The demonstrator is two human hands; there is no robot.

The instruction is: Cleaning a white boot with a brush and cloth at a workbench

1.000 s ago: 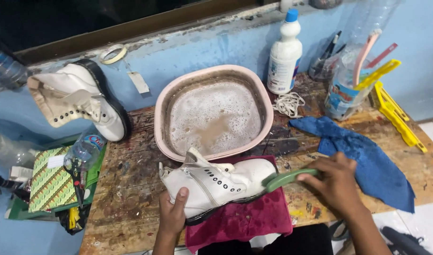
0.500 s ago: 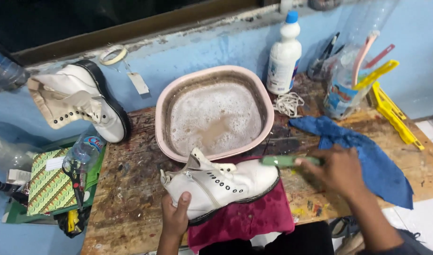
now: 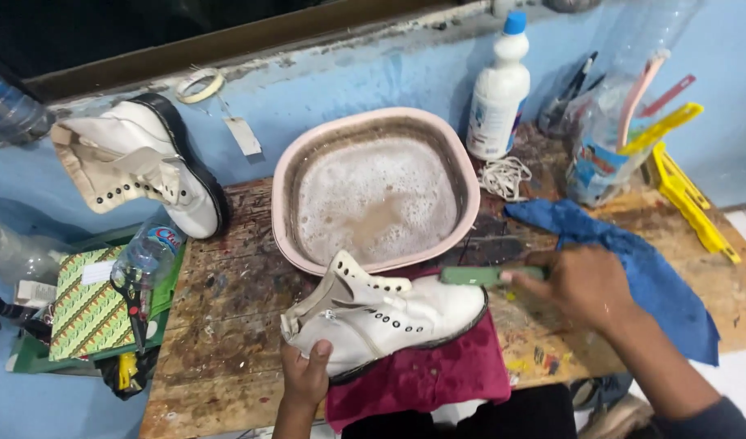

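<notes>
Head view: green brush [image 3: 480, 276] has lifted toward the white boot [image 3: 385, 323] toe

White leather lace-up boot with dark sole [image 3: 389, 321]: unlaced, eyelets empty, lying on side on maroon cloth, toe toward right, shaft open toward left, just in front of basin. Green-handled brush [image 3: 480, 276]: held horizontal, working end at boot toe, head hidden behind boot.
</notes>
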